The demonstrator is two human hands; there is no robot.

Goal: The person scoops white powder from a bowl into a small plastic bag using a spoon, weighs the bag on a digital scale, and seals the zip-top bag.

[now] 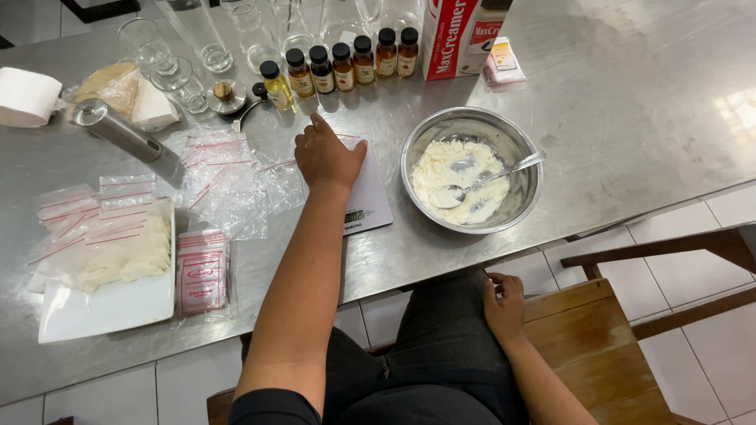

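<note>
— Steel covers the whole table (630, 118), with white floor tiles below it. Where are the hands?

— Left hand (327, 157) lies palm down on a white kitchen scale (366, 201), arm stretched straight out from the shoulder, forefinger pointing toward a row of small brown bottles (346, 64). Its grip is apart, fingers loosely spread, holding nothing.

— And the other?

— Right hand (504, 303) is down below the table edge, resting on the person's dark trousers beside a wooden chair (598, 346). Its fingers curl inward, but the grip closes on nothing.

— What sits near the scale?

— Just right of it, a metal bowl (471, 169) of white powder, partly wet, with a spoon (488, 179) leaning on the rim. Left of it, a heap of clear zip bags (224, 177) touches the scale's edge.

— Further out?

— Metal cylinder (130, 138) lying on its side, a white tray (106, 303) of filled bags, sachets (202, 271) beside it, empty glasses (189, 47) at the back, a red-and-white carton (457, 35) upright behind the bowl.
</note>
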